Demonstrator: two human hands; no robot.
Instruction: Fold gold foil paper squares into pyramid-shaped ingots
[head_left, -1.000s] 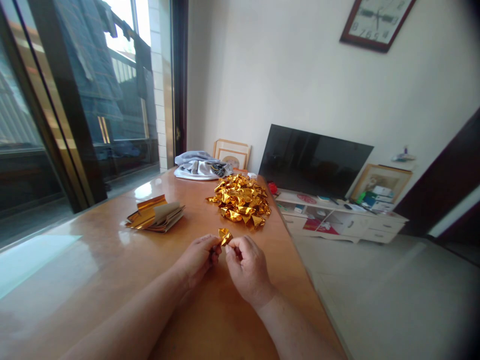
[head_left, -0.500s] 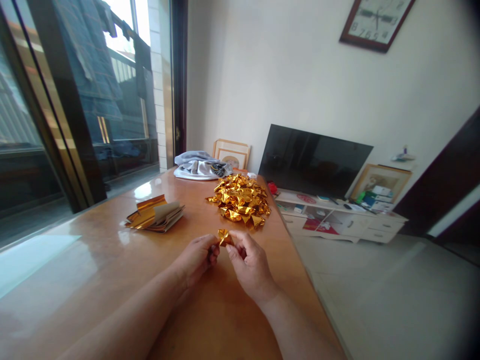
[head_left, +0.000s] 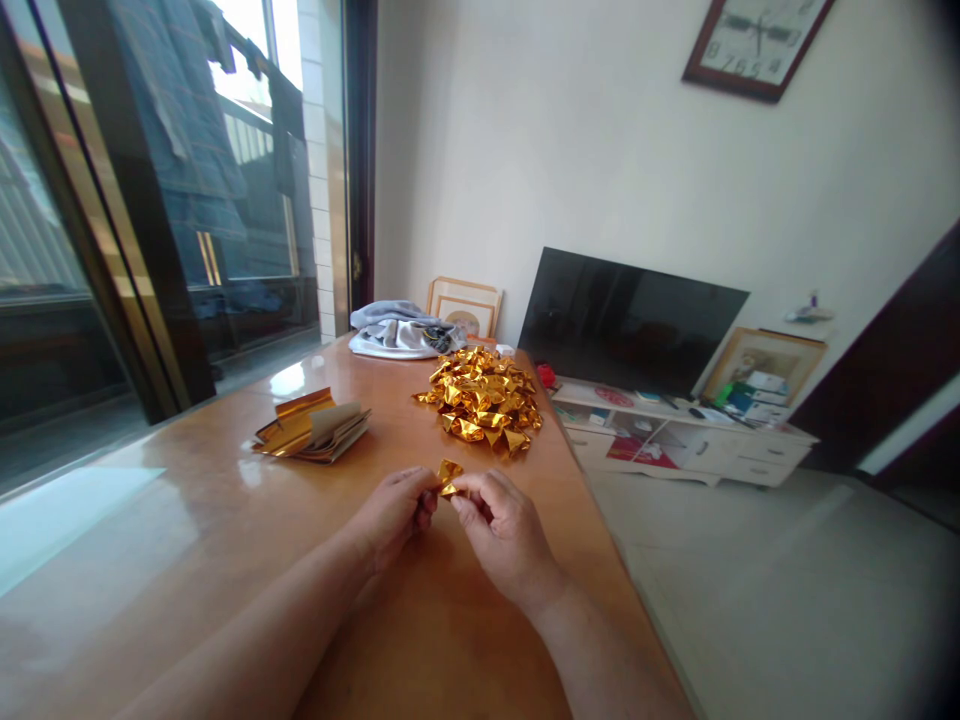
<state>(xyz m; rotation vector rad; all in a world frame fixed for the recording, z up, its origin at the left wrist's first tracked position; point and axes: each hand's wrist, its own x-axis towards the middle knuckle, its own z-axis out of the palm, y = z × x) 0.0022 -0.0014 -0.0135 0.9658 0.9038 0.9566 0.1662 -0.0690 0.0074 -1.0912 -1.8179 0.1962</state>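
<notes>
Between my hands is a small folded piece of gold foil paper [head_left: 449, 474], held just above the wooden table [head_left: 420, 640]. My left hand [head_left: 397, 512] pinches its left side, fingers curled. My right hand [head_left: 504, 525] grips the right side between thumb and forefinger. Part of the paper is hidden by the fingertips. Just beyond my hands lies a heap of folded gold foil pieces [head_left: 487, 400]. To the left sits a stack of gold foil paper sheets [head_left: 315, 428], brown on the back, with the top sheet curling up.
Grey and white cloth [head_left: 405, 332] lies at the table's far end, by leaning picture frames [head_left: 466, 305]. The table's right edge drops to a tiled floor [head_left: 720, 570]. A television [head_left: 630, 320] stands over a low white cabinet [head_left: 697, 445]. Glass doors [head_left: 225, 200] are on the left.
My right fingers have shifted slightly left on the gold foil paper, and its right side is now folded in closer. The heap and the stack have stayed put.
</notes>
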